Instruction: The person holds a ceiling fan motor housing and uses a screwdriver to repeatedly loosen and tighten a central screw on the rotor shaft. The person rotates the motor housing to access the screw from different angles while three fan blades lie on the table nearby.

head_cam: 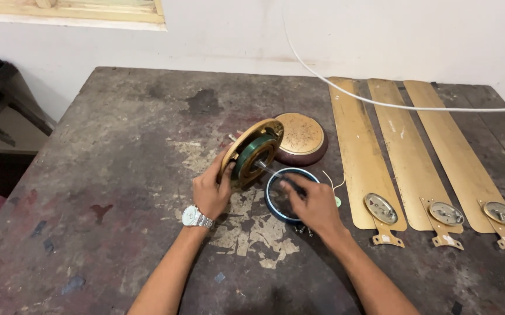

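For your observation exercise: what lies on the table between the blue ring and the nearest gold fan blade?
In the head view, a thin pale wire lies between blue ring and blade.

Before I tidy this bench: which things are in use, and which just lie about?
In use: left hand tilting the round gold-and-green fan motor; right hand on the blue-rimmed round cover.
Lying about: three gold fan blades, domed gold cap, white cable.

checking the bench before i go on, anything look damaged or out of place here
The table top is worn, with pale patches of flaked coating by the hands. A white cable hangs across the three blades. Nothing looks spilled or broken.
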